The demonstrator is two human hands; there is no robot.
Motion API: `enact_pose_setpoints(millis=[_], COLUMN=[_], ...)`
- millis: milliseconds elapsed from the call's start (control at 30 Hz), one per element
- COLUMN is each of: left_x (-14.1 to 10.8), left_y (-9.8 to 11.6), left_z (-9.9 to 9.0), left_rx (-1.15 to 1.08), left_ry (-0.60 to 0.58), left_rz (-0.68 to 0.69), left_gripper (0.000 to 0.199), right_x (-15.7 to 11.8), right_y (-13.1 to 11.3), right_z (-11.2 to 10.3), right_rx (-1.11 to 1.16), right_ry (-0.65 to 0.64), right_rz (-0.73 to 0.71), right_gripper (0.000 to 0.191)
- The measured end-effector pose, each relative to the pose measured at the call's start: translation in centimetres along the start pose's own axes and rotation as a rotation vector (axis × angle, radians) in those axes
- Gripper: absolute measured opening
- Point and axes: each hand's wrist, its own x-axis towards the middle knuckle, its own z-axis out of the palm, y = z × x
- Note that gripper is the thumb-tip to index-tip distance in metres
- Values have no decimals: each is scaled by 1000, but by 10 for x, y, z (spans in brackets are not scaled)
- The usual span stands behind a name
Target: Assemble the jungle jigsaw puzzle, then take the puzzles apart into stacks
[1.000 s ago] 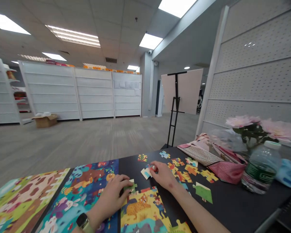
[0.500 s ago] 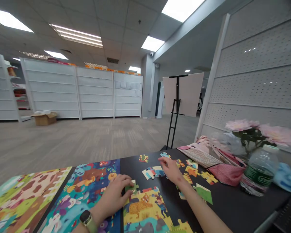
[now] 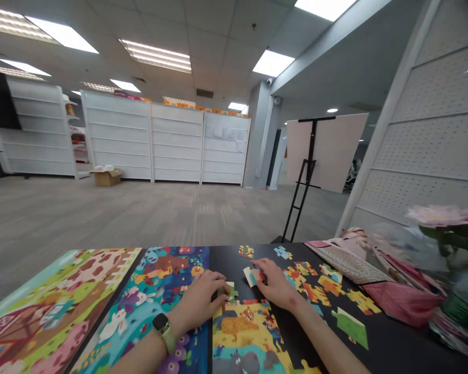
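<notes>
Head cam view, looking down at two bare hands over a black tabletop (image 3: 398,350). The left hand (image 3: 198,304), with a smartwatch (image 3: 163,326) on the wrist, has its grip closed on a green jigsaw piece (image 3: 229,293), right at the top edge of a part-built yellow animal puzzle (image 3: 244,332). That puzzle sits at about 6 o'clock from the right hand (image 3: 276,287), whose fingers are bunched on a pale jigsaw piece (image 3: 250,276). Can't tell if that grip is really holding it or just touching.

A scatter of loose jigsaw pieces (image 3: 308,283) lies around 3 o'clock from the right hand, with a big green jigsaw piece (image 3: 350,327) at about 4 o'clock. Two assembled puzzles sit at 9 o'clock from the left hand: a blue animal puzzle (image 3: 167,275) touching the yellow one, and a farm puzzle (image 3: 58,296) beyond it. Far right are a pink pouch (image 3: 401,304), a water bottle (image 3: 458,311) and pink flowers (image 3: 437,215). An easel (image 3: 308,171) stands past the tabletop at 12 o'clock.
</notes>
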Motion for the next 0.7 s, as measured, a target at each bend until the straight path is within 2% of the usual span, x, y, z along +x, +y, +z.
enact_pose_setpoints(millis=[267,500,700], left_x=[0,2,2], left_y=[3,1,2], left_z=[-4,-1,-2], left_rx=[4,1,12], left_ry=[-9,-7,-10], left_rz=[9,-15,-8], left_gripper=[7,9,11], right_x=[0,4,4], right_y=[-9,4,3], right_z=[-9,1,4], right_rx=[180,408,583], right_ry=[53,65,56], right_rz=[46,170,205], right_gripper=[33,30,30])
